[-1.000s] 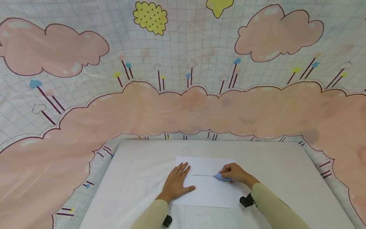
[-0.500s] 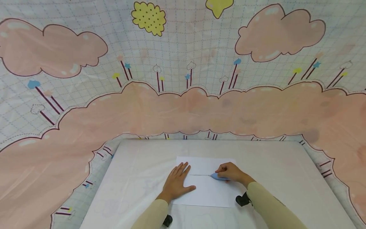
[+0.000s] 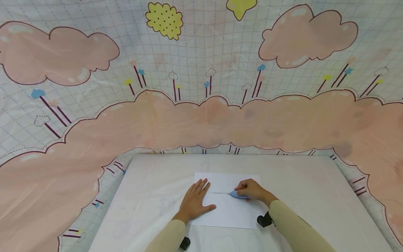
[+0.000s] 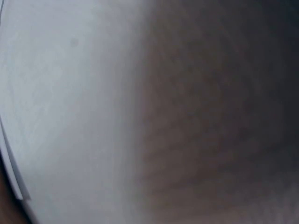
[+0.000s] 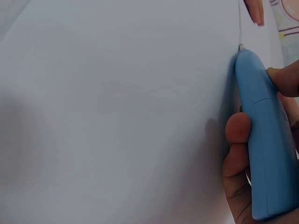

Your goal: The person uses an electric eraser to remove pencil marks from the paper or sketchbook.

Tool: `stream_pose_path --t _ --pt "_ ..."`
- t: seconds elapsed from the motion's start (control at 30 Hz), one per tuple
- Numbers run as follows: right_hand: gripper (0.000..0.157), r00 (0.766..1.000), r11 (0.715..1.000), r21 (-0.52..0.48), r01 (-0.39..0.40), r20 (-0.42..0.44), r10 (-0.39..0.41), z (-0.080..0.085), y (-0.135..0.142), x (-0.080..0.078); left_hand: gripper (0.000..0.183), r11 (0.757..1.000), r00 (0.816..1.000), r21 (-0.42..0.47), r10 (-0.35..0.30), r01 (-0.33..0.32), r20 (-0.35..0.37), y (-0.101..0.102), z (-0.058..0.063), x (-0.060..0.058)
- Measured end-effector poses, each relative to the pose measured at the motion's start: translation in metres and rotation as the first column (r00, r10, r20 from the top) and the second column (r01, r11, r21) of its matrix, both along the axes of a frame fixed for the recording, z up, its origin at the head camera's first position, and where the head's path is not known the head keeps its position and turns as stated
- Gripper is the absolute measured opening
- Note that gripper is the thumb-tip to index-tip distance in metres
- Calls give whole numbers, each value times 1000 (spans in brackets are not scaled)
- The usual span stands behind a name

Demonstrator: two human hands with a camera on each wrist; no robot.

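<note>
A sheet of white paper [image 3: 226, 217] lies on the table with a thin dark line [image 3: 217, 193] across its upper half. My left hand [image 3: 193, 203] rests spread on the sheet's left part, thumb pointing right. In the right wrist view, my right hand [image 5: 238, 158] grips a blue electric eraser [image 5: 266, 140], thumb on one side and fingers curled round the other. Its small pale tip [image 5: 241, 46] touches the paper at the line's right end. From the head, the right hand [image 3: 252, 189] covers much of the eraser. Blurred skin fills much of the left wrist view.
A white-covered table [image 3: 157, 185] surrounds the sheet. Behind it hangs a cloth backdrop [image 3: 201, 122] printed with pink clouds. A black wrist camera [image 3: 265, 219] sits by the right cuff, another black camera [image 3: 185, 243] by the left.
My right hand has moved the electric eraser a short way left along the line. The line's right end is now farther left, so it is shorter. The left hand stays put.
</note>
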State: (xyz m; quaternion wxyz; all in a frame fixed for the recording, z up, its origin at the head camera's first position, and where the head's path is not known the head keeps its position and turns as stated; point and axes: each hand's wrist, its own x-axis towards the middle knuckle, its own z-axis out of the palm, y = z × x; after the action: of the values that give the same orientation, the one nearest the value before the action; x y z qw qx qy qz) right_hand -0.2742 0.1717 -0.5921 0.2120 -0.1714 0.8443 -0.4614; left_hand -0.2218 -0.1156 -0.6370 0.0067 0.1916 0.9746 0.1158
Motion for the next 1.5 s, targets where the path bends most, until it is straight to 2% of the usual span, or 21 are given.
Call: stream_pose_path --t 0.5,0.7,1.03,1.37,1.5 --pt "15 1000 1000 8 14 1 -14 10 4 14 97 1000 1000 -4 -20 20 -9 -5 -1 3" --pt "15 1000 1000 -10 7 -6 -7 10 11 14 97 1000 1000 9 -18 18 -7 -5 -2 3" --pt "12 1000 999 42 28 0 -28 6 13 11 96 1000 999 -1 -22 22 -35 -6 -7 2" --pt "12 1000 1000 -15 -4 -11 3 12 12 14 96 999 999 15 -27 28 -36 -6 -5 3" --pt "13 1000 1000 1 0 -10 0 12 9 14 96 999 999 20 -29 29 -27 -5 -4 3"
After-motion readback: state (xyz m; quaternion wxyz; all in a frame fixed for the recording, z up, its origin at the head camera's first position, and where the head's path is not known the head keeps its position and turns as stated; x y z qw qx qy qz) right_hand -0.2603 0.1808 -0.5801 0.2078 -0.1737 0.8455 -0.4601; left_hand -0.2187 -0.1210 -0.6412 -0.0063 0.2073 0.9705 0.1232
